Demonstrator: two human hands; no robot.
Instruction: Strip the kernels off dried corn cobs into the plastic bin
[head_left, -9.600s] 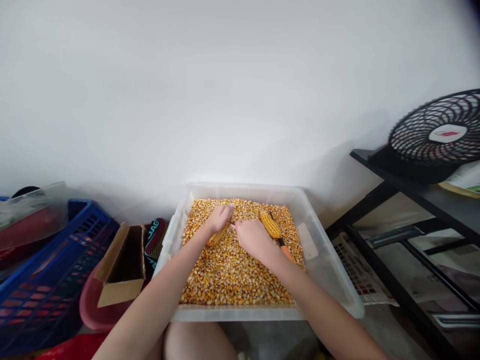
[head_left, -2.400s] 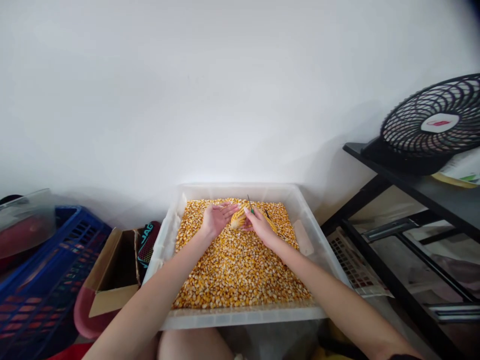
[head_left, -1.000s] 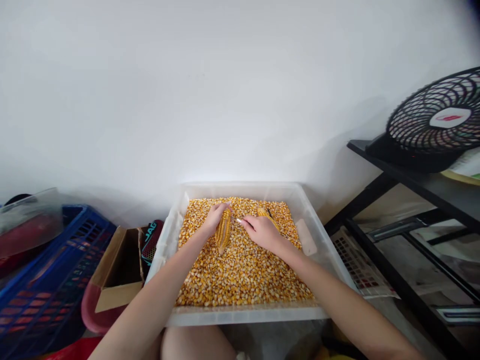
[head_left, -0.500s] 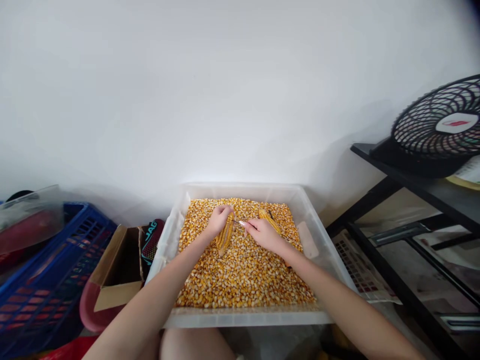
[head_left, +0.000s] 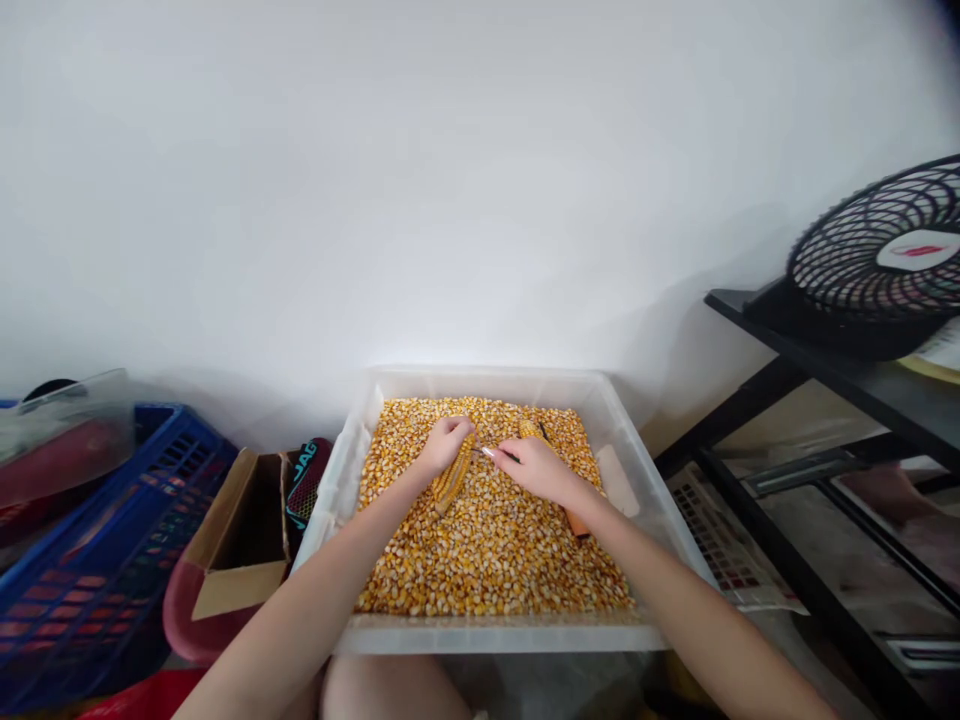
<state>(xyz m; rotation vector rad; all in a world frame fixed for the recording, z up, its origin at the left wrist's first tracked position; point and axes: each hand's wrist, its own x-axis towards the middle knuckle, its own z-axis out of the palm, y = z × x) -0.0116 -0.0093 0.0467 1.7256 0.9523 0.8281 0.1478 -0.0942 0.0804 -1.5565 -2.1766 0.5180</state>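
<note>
My left hand is closed around the upper end of a yellow corn cob, which slants down toward me over loose kernels. Kernels still cover much of that cob. Just to the right, my right hand grips a thin metal tool with a dark handle, its tip against or very near the cob. I cannot tell the tool's exact kind. Behind my right hand lies a second corn cob, partly hidden. Loose corn kernels fill the bottom of a translucent plastic bin.
An orange object shows beside my right forearm in the bin. Leftward are an open cardboard box, a pink basin and a blue crate. On the right, a black fan stands on a black rack. A white wall rises behind.
Both hands, the cob and the tool have shifted slightly right and down. The dark handle and the orange object show more now. Both grips stay the same.
</note>
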